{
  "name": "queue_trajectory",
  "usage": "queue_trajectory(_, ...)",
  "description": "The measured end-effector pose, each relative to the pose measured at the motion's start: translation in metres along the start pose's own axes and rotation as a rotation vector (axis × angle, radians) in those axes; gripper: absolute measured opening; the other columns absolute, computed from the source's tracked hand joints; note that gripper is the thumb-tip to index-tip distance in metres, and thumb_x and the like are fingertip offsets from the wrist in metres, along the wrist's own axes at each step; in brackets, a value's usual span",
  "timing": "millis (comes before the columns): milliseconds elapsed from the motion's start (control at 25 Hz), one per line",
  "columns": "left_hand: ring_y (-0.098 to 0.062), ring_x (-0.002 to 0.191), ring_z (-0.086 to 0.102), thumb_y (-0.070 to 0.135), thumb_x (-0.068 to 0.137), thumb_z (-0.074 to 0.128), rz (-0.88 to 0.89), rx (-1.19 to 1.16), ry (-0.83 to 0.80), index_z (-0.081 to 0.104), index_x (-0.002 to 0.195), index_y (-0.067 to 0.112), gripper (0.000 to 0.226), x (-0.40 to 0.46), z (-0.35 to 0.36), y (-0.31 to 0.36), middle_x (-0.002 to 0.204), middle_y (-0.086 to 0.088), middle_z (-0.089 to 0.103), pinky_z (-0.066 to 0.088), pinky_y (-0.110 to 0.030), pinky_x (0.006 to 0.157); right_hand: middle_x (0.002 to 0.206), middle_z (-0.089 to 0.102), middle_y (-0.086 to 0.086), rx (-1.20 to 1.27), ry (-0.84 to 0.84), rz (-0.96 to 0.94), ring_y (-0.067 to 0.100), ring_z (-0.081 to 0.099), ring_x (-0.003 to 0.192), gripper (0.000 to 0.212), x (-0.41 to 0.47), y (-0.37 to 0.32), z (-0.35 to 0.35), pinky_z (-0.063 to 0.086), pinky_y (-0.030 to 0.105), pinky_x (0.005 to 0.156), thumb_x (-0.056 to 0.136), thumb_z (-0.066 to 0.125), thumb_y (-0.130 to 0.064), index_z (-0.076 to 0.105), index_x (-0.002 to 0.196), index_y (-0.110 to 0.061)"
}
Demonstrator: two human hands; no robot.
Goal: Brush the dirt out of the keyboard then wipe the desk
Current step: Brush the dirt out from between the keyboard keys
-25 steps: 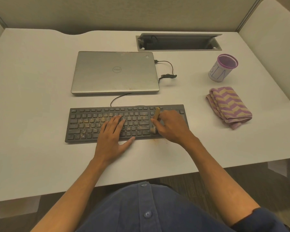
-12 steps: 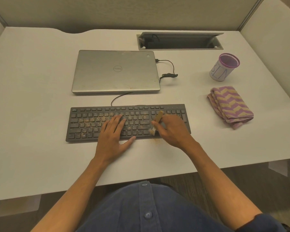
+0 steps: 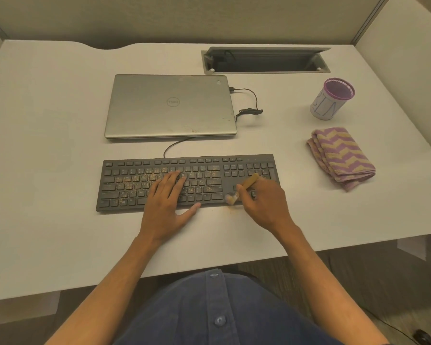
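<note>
A black keyboard (image 3: 125, 185) lies across the middle of the white desk (image 3: 47, 115), its left and middle keys speckled with orange-brown dirt. My left hand (image 3: 166, 205) rests flat on the middle keys, thumb stretched along the front edge. My right hand (image 3: 264, 202) grips a small wooden-handled brush (image 3: 250, 181) over the keyboard's right part. The pale bristles (image 3: 230, 198) touch the front edge of the keyboard. A little heap of swept dirt (image 3: 232, 209) lies on the desk just below them. A folded purple and tan zigzag cloth (image 3: 341, 158) sits to the right.
A closed silver laptop (image 3: 169, 105) lies behind the keyboard with a black cable (image 3: 251, 105) plugged into its right side. A purple-rimmed mesh cup (image 3: 331, 99) stands at the back right. An open cable tray (image 3: 264, 61) is sunk into the desk's back. Partition walls surround the desk.
My right hand has moved to the right along the keyboard with the brush, the handle tilting further right. The left hand has stayed on the middle keys.
</note>
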State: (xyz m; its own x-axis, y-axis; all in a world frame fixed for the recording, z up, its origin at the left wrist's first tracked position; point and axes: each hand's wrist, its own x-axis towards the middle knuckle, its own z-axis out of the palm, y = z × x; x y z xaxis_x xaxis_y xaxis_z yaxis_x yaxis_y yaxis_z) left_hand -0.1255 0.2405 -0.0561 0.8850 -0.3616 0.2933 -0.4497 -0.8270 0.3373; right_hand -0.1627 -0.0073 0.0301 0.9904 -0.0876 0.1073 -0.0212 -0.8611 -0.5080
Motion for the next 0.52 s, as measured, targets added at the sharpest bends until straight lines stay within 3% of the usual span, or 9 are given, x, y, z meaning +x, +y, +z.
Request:
queue_trajectory(120, -0.028, 0.143, 0.039, 0.064, 0.092, 0.049, 0.004, -0.001, 0.011, 0.051, 0.144, 0.007, 0.077, -0.001, 0.000, 0.000, 0.153, -0.011, 0.046, 0.030, -0.050, 0.119, 0.068, 0.066, 0.000, -0.039, 0.096, 0.057, 0.015, 0.057, 0.058, 0.033, -0.001, 0.006, -0.005, 0.045, 0.027, 0.052, 0.096, 0.055, -0.033, 0.071, 0.074, -0.013)
queue_trajectory(280, -0.027, 0.143, 0.040, 0.064, 0.092, 0.049, 0.006, 0.001, 0.019, 0.052, 0.144, 0.007, 0.077, -0.001, 0.000, -0.001, 0.153, -0.011, 0.046, 0.029, -0.049, 0.120, 0.081, 0.070, -0.005, 0.156, 0.234, 0.130, 0.013, 0.062, 0.070, 0.028, 0.004, 0.002, -0.012, 0.049, 0.027, 0.059, 0.098, 0.052, -0.032, 0.072, 0.084, -0.018)
queue_trajectory(360, -0.027, 0.143, 0.040, 0.064, 0.092, 0.049, 0.010, 0.000, 0.023, 0.052, 0.143, 0.007, 0.076, -0.001, 0.001, -0.001, 0.153, -0.011, 0.046, 0.028, -0.048, 0.120, 0.080, 0.068, -0.009, 0.145, 0.170, 0.120, 0.010, 0.060, 0.070, 0.029, 0.006, -0.003, -0.009, 0.046, 0.024, 0.060, 0.098, 0.052, -0.033, 0.072, 0.081, -0.020)
queue_trajectory(520, -0.027, 0.143, 0.040, 0.063, 0.092, 0.050, 0.023, 0.013, 0.023, 0.053, 0.143, 0.008, 0.074, 0.000, 0.000, -0.003, 0.153, -0.010, 0.047, 0.028, -0.047, 0.120, 0.060, 0.060, -0.002, -0.063, -0.012, 0.130, 0.012, 0.051, 0.055, 0.044, 0.010, -0.005, -0.006, 0.033, 0.025, 0.049, 0.100, 0.045, -0.035, 0.068, 0.070, -0.012)
